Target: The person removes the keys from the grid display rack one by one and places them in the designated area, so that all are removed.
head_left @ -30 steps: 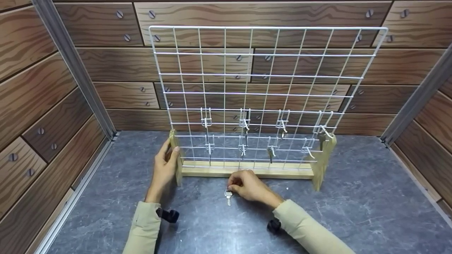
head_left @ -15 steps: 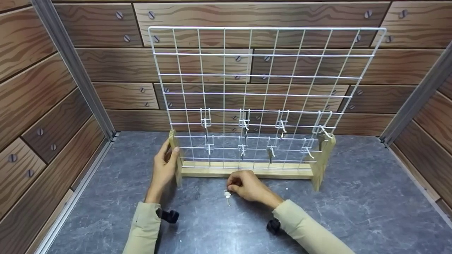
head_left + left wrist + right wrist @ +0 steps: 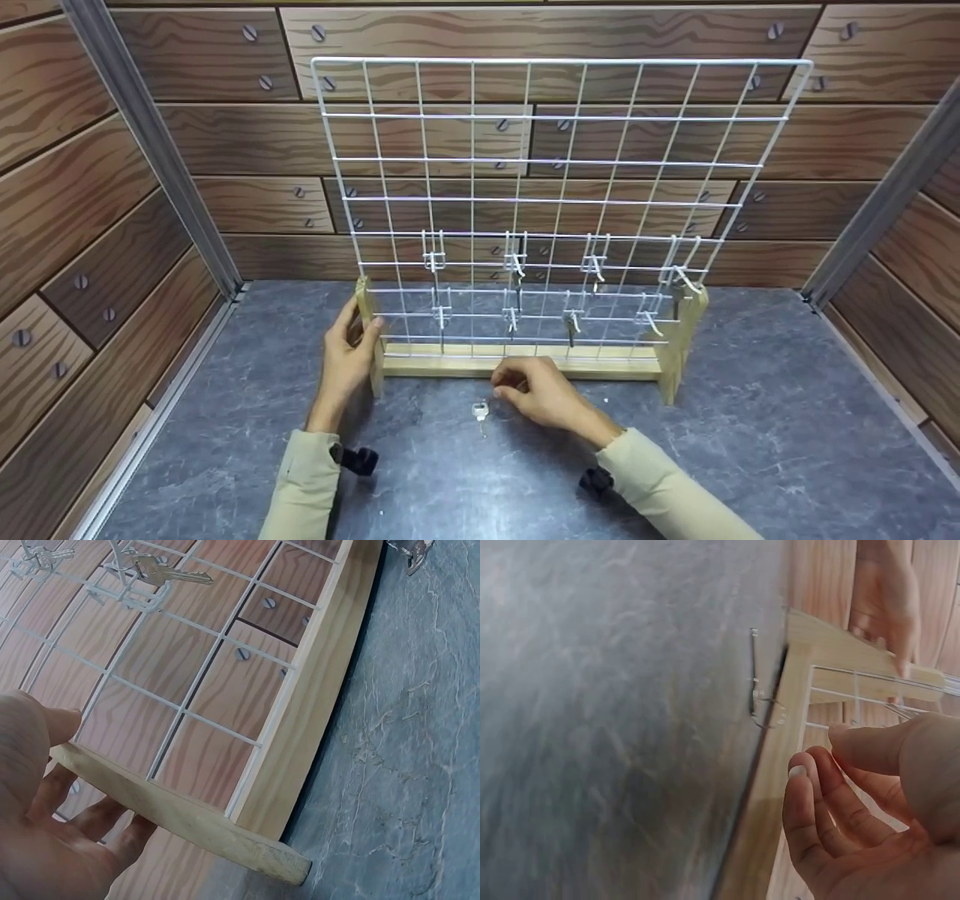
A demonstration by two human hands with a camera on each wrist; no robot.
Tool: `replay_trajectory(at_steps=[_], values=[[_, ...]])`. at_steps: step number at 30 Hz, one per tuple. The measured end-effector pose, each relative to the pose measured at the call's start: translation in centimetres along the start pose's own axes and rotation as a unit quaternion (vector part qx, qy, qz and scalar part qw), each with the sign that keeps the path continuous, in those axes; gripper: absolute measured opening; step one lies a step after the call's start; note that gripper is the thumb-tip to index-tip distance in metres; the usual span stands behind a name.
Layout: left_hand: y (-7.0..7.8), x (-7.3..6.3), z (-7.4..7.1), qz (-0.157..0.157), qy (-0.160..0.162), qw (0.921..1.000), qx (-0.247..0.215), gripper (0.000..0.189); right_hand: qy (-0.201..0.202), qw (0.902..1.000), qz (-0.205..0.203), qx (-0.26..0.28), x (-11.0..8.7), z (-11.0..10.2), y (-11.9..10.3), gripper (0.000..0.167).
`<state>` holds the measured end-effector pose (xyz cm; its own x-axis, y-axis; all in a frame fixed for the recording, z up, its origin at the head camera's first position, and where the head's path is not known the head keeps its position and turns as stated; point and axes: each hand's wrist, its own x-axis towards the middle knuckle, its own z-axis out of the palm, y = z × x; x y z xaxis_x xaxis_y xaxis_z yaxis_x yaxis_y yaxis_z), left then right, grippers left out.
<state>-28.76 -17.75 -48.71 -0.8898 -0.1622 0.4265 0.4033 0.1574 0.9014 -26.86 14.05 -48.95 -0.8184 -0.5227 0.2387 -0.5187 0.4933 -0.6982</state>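
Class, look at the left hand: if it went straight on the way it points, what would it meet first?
The left hand would most likely meet the wooden end panel, which sits between its thumb and fingers; how much gap lies before the palm is unclear.

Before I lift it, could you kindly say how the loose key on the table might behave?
The key should feel stiff, judging by its metallic shine, and probably light, being small beside the right hand. The glossy table may let it slide if pushed.
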Motion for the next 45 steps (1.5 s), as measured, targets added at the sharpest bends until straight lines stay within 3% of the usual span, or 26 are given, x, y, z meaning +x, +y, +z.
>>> replay_trajectory(at_steps=[13, 22, 30, 45], values=[[0.1, -0.1, 0.0, 0.004, -0.001, 0.9999, 0.015, 0.058, 0.035, 0.9992, 0.002, 0.02, -2.9, -4.3, -0.4, 0.01], [0.1, 0.0, -0.1, -0.001, 0.002, 1.0, 0.007, 0.058, 0.133, 0.991, 0.006, 0.013, -4.3, -6.6, 0.4, 0.012], [0.3, 0.0, 0.0, -0.001, 0.001, 0.9999, 0.013, 0.059, 0.202, 0.9789, 0.02, 0.027, -4.5, -7.8, 0.9, 0.012], [0.0, -0.2, 0.0, -0.004, -0.006, 0.9992, 0.039, 0.059, 0.25, 0.9665, 0.035, 0.047, -4.4, -8.9, 0.8, 0.013]])
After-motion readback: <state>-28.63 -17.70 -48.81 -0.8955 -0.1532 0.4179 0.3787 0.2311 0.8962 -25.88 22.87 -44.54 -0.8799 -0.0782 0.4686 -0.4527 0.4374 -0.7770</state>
